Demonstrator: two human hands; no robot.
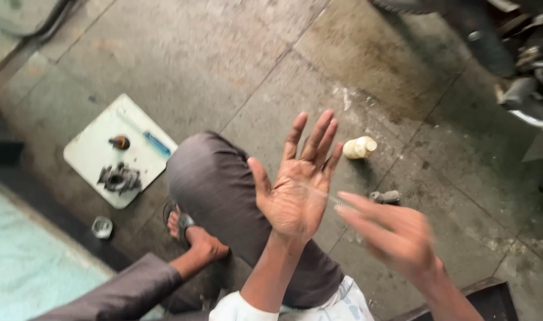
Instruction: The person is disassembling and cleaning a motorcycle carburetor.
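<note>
As the head camera looks down, the paved floor (236, 53) fills the view, and every place below is given relative to the left hand (295, 193). Up and to the right of it are the dark parts of a motorcycle (521, 53). Just to its left rises a co-worker's bent knee in grey trousers (215, 178). That person's own hand (203, 246) rests by a sandalled foot (177, 223), lower left.

Farther left a white tray (93, 148) lies on the floor. It carries a grey carburettor-like part (120, 178), a blue-handled screwdriver (155, 142) and a small dark knob (120, 141). Below the tray is a small metal cup (102, 227).

The left hand is raised palm up, its fingers spread wide and holding nothing visible. The right hand (396, 238), just to its right, points at the palm. It is motion-blurred, so whether its fingers pinch anything cannot be told. A thin pale streak (328, 199) between the two hands is too blurred to name.

A cream bottle (359, 147) lies on the floor just above and to the right, and a small grey fitting (385, 196) lies directly right.

Judged from this pose, the palm serves best held level and slightly cupped, with the right hand slowed, so that nothing small rolls off onto the floor.
</note>
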